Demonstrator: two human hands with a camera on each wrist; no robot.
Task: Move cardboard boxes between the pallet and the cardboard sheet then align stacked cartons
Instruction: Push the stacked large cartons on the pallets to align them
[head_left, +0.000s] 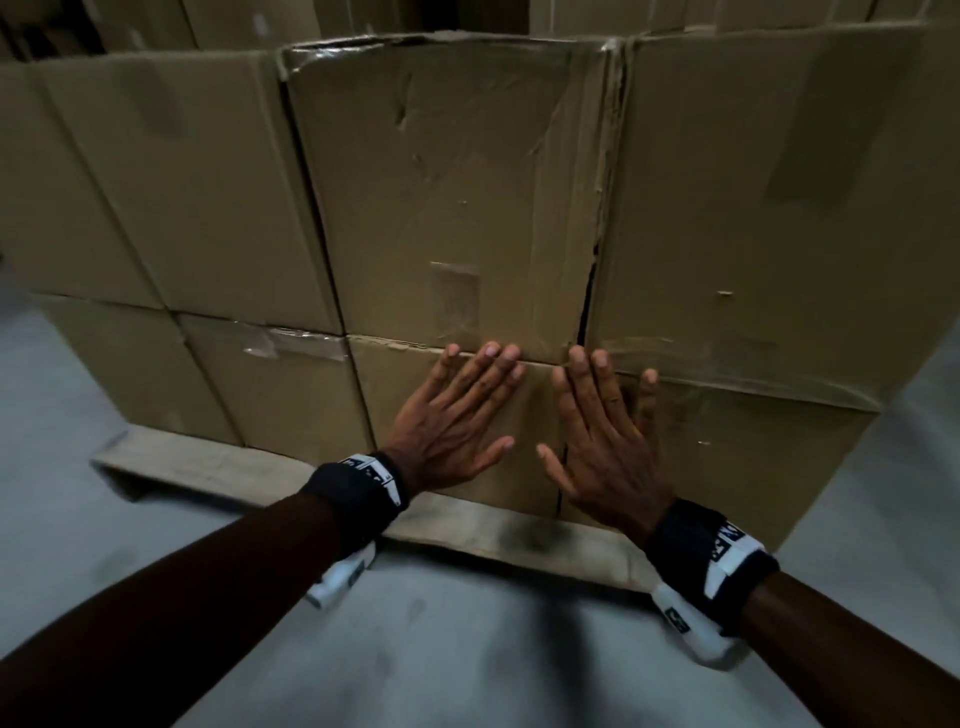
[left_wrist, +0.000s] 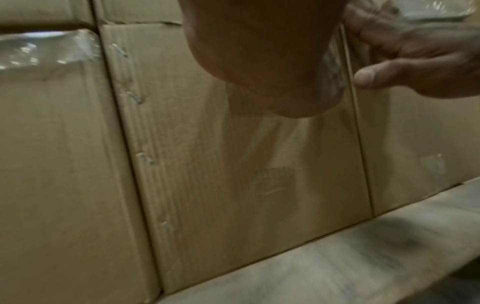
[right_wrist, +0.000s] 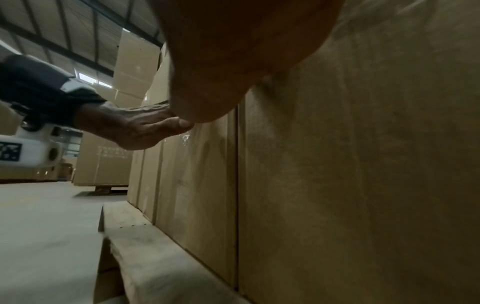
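Observation:
Brown cartons stand two layers high on a wooden pallet (head_left: 249, 467). My left hand (head_left: 457, 415) lies flat, fingers spread, on the front face of the lower middle carton (head_left: 524, 478). My right hand (head_left: 602, 431) lies flat beside it, across the seam onto the lower right carton (head_left: 753, 467). Both sets of fingertips reach the bottom edge of the dented upper middle carton (head_left: 452, 197). The left wrist view has the left palm (left_wrist: 259, 51) against the lower carton (left_wrist: 233, 174). In the right wrist view the right palm (right_wrist: 233, 51) presses cardboard (right_wrist: 363, 164).
Grey concrete floor (head_left: 467, 649) spreads in front of the pallet. More upper cartons sit to the left (head_left: 171, 182) and right (head_left: 769, 208). Further carton stacks (right_wrist: 103, 164) stand across the warehouse floor. The pallet's front board (right_wrist: 155, 257) juts out below the cartons.

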